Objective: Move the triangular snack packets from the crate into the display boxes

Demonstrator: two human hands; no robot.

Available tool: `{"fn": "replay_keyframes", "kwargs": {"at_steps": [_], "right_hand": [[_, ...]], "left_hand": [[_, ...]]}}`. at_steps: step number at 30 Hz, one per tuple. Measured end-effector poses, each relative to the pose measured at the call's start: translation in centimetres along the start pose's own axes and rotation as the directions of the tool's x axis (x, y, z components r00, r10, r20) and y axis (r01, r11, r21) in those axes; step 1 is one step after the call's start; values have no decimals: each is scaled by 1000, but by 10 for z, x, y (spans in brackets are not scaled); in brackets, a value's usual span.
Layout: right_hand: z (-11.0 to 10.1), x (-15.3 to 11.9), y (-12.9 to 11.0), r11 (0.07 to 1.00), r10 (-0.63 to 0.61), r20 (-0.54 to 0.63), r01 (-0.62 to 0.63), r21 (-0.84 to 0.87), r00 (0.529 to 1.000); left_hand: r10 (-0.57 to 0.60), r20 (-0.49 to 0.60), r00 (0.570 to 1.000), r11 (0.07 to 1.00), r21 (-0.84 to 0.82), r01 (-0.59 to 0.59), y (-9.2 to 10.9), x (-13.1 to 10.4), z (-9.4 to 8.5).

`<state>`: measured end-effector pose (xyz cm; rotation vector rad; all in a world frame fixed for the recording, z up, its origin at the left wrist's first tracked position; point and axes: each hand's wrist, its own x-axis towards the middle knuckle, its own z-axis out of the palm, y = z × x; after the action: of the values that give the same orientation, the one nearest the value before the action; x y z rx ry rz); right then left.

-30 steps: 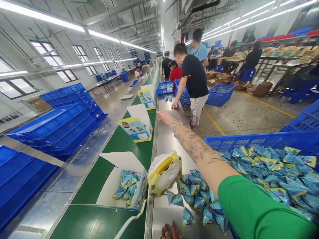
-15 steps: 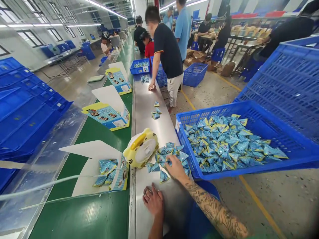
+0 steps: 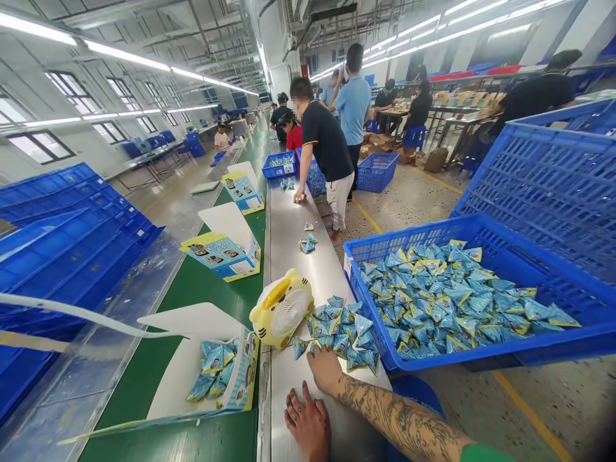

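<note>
My left hand (image 3: 308, 420) lies flat on the metal ledge (image 3: 289, 378), fingers spread, holding nothing. My right hand (image 3: 326, 370) is at the near edge of a loose pile of blue pyramid-shaped packets (image 3: 337, 324). Its fingers curl down against the ledge, and whatever is beneath them is hidden. Just beyond sits a yellow and white animal-shaped device with a handle (image 3: 283, 308). To the left, an open carton (image 3: 168, 378) on the green belt (image 3: 192, 443) holds several of the same packets.
A blue crate (image 3: 375, 353) full of packets stands at the right edge of the ledge. Two more printed cartons (image 3: 226, 256) stand farther up the belt. Blue crates (image 3: 72, 237) are stacked at left. A co-worker (image 3: 327, 147) leans over the ledge ahead.
My right hand has drawn back from among the packets to the pile's near edge. My left hand remains flat on the ledge. The camera view has tilted upward.
</note>
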<state>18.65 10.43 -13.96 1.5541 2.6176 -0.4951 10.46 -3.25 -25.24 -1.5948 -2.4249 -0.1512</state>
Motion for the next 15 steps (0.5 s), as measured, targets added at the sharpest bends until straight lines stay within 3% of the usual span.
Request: {"fn": "replay_keyframes", "kwargs": {"at_steps": [3,7,11,15], "right_hand": [[25,-20,5,999,30,14,-31,33,999],[48,-47,15,973,104,49,-112,202,993],[53,-55,29,927,68,45,-80,367,997],[44,-56,43,908,51,83,-80,411,995]], "left_hand": [[-1,-39,999,1000,-20,0,0,0,4],[-20,-30,999,999,-26,19,0,1,11],[-59,-31,998,996,-69,57,1,1,17],[-83,-59,995,992,-98,77,0,1,26]]}}
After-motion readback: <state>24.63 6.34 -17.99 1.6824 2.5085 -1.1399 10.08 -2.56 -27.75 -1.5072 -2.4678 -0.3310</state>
